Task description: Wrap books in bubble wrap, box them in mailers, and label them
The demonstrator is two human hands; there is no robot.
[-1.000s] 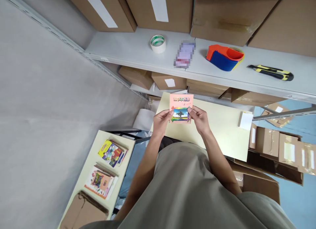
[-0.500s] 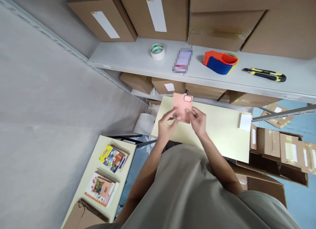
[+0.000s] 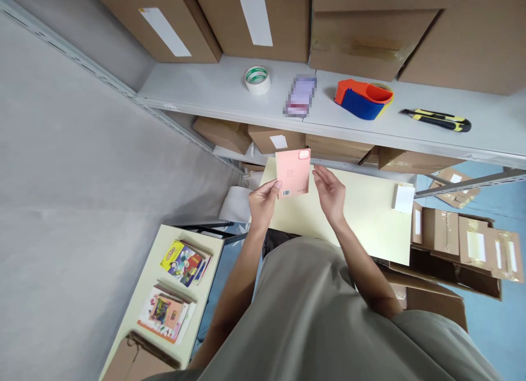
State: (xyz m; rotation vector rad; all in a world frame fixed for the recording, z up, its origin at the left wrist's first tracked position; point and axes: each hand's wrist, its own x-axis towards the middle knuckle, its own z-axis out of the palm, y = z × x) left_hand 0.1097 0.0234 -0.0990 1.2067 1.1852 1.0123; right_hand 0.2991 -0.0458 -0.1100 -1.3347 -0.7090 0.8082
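A thin pink book (image 3: 293, 172) with a barcode at its lower left is held up over the pale yellow table (image 3: 365, 222). My left hand (image 3: 264, 203) grips its lower left edge, thumb on the face toward me. Just beyond the book's right edge is my right hand (image 3: 331, 194), its fingers extended and apart from the book, with nothing in it.
On the shelf (image 3: 197, 87) ahead lie a tape roll (image 3: 258, 80), a blurred-out flat item (image 3: 301, 96), a tape dispenser (image 3: 364, 100) and a utility knife (image 3: 438, 120). Book stacks (image 3: 184, 263) are on the left side table; cardboard boxes (image 3: 446, 233) stand at right.
My right hand has let go of the book, and my left hand now grips it by the lower left. The book has shifted a little left.
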